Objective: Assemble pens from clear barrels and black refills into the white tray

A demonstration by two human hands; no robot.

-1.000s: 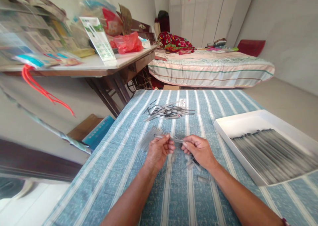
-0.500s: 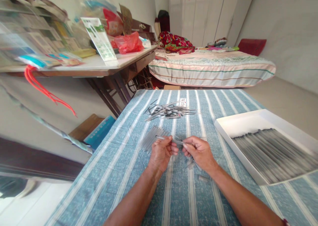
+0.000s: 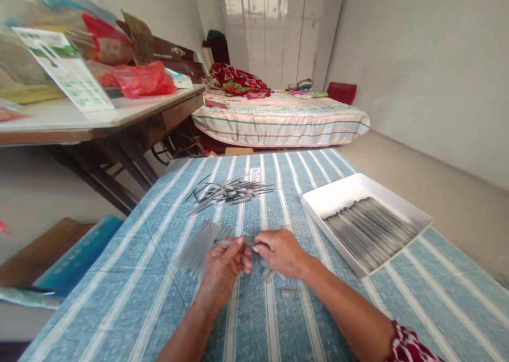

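Note:
My left hand (image 3: pixel 226 266) pinches a slim grey pen (image 3: pixel 223 242) between thumb and fingers, its dark tip pointing left. At the pen's other end, my right hand (image 3: pixel 280 252) is closed with thumb and forefinger; fine detail there is blurred. Beside my left hand lies a row of translucent pen barrels (image 3: pixel 201 245). Farther back is a loose pile of thin black and clear pen parts (image 3: pixel 233 191). Small clear pieces (image 3: pixel 268 273) lie partly under my right hand, and one short grey piece (image 3: pixel 289 293) sits nearer me.
A white open box (image 3: pixel 338 193) at the right holds many grey pens (image 3: pixel 369 229) side by side. Everything rests on a blue striped tablecloth (image 3: pixel 159 293). A wooden sewing table (image 3: pixel 159 119) with bags stands at left, and a bed (image 3: pixel 286 123) is behind.
The view has swung right, so things appear farther left. Both hands still hold the pen close together; my right hand has turned more palm down over its end.

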